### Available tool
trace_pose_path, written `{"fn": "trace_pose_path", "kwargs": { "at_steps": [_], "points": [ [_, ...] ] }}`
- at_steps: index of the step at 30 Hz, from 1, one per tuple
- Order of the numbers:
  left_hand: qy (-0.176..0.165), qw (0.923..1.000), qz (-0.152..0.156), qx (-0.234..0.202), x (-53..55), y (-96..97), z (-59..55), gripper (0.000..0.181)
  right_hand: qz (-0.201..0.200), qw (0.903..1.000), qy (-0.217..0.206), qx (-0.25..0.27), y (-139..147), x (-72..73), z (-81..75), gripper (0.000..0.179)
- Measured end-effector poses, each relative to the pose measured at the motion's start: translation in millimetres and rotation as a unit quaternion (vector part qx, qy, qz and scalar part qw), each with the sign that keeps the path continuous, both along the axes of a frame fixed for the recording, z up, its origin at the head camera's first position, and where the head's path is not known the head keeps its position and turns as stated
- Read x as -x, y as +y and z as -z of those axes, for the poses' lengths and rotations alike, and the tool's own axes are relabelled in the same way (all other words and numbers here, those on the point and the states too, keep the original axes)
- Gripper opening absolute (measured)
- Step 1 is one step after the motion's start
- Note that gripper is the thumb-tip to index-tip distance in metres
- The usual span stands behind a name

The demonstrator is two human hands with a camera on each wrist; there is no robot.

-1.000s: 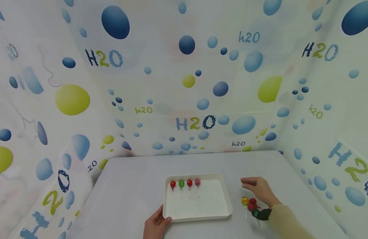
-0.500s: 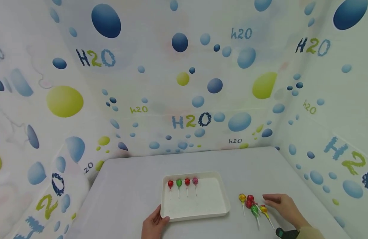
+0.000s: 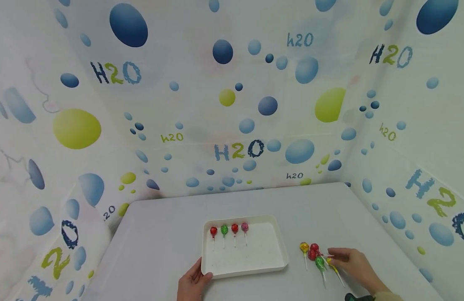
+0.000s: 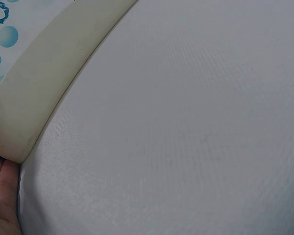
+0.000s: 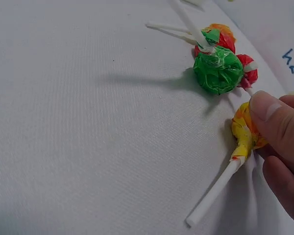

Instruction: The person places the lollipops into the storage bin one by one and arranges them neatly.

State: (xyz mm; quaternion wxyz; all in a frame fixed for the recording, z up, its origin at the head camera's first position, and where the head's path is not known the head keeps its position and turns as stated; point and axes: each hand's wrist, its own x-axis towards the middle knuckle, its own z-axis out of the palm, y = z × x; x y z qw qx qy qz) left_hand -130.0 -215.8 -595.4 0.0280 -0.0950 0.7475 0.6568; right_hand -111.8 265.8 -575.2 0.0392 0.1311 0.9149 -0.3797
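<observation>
My left hand [image 3: 192,282] holds the near left corner of a white tray [image 3: 251,266], thumb on its rim and fingers below. In the tray lie a red lollipop [image 3: 214,230], a green one [image 3: 224,229], another red one [image 3: 235,228] and a pink one [image 3: 245,227], in a row. Right of the tray, my right hand [image 3: 354,265] has thumb and index finger at the white stick of a red lollipop [image 5: 248,71], apparently pinching it. Right beside the thumb is a yellow lollipop [image 5: 242,125], partly covered by it. A green lollipop [image 5: 218,71] lies close by.
Another yellow lollipop [image 3: 304,246] lies at the pile's left side, beside two red ones. A white cloth covers the table [image 3: 160,234]. Walls of patterned sheet [image 3: 194,104] stand behind it and on both sides.
My right hand moved right and nearer, uncovering the lollipop pile, then came back left to a red lollipop's stick. My left hand stays on the tray. The head view shifts slightly right.
</observation>
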Motion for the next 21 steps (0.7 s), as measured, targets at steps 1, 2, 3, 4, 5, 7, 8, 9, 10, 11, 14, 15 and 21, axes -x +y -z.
{"fn": "trace_pose_path", "kwargs": {
  "at_steps": [1, 2, 3, 4, 5, 7, 8, 9, 10, 11, 14, 15, 21],
  "points": [
    [-0.002, 1.0000, -0.002, 0.000, 0.2, 0.2, 0.3, 0.077, 0.001, 1.0000, -0.002, 0.000, 0, 0.6, 1.2, 0.046],
    [-0.003, 1.0000, -0.003, 0.000, 0.4, 0.4, 0.9, 0.077, 0.001, 1.0000, -0.004, 0.001, 0, 1.2, 2.3, 0.048],
    [-0.003, 1.0000, -0.003, -0.001, 0.6, 0.3, 1.3, 0.077, 0.002, 1.0000, -0.003, 0.002, 0, 1.5, 3.2, 0.049],
    [-0.003, 1.0000, -0.004, -0.002, 0.7, 0.4, 1.7, 0.077, 0.003, 1.0000, 0.000, 0.002, -1, 1.3, 3.5, 0.051],
    [-0.002, 1.0000, -0.004, -0.003, 0.7, 0.4, 2.1, 0.077, 0.003, 1.0000, 0.005, 0.002, -1, 1.1, 3.5, 0.052],
    [-0.003, 1.0000, -0.005, -0.004, 0.6, 0.5, 2.0, 0.077, 0.003, 0.9999, 0.014, 0.003, 0, 0.5, 3.1, 0.055],
    [-0.001, 1.0000, -0.005, -0.006, 0.4, 0.5, 2.1, 0.077, 0.005, 0.9999, 0.016, 0.004, 1, -0.1, 2.8, 0.056],
    [0.000, 1.0000, -0.004, -0.006, 0.2, 0.5, 2.1, 0.077, 0.007, 0.9998, 0.017, 0.004, 1, -1.0, 2.2, 0.057],
    [0.001, 1.0000, -0.003, -0.007, 0.1, 0.5, 2.2, 0.077, 0.010, 0.9998, 0.018, 0.003, 2, -2.1, 1.3, 0.057],
    [0.002, 1.0000, -0.002, -0.007, -0.1, 0.5, 2.3, 0.077, 0.012, 0.9998, 0.016, 0.004, 3, -3.1, 0.3, 0.058],
    [0.006, 1.0000, -0.001, -0.007, -0.6, 0.2, 2.6, 0.077, 0.015, 0.9999, 0.007, 0.004, 7, -6.9, -2.0, 0.061],
    [0.006, 1.0000, 0.000, -0.005, -0.7, 0.1, 2.7, 0.077, 0.017, 0.9998, 0.005, 0.003, 8, -8.1, -2.4, 0.061],
    [0.005, 1.0000, -0.003, 0.001, -0.5, -0.3, 3.0, 0.077, 0.017, 0.9995, 0.023, -0.010, 21, -12.7, -5.6, 0.056]
  ]
}}
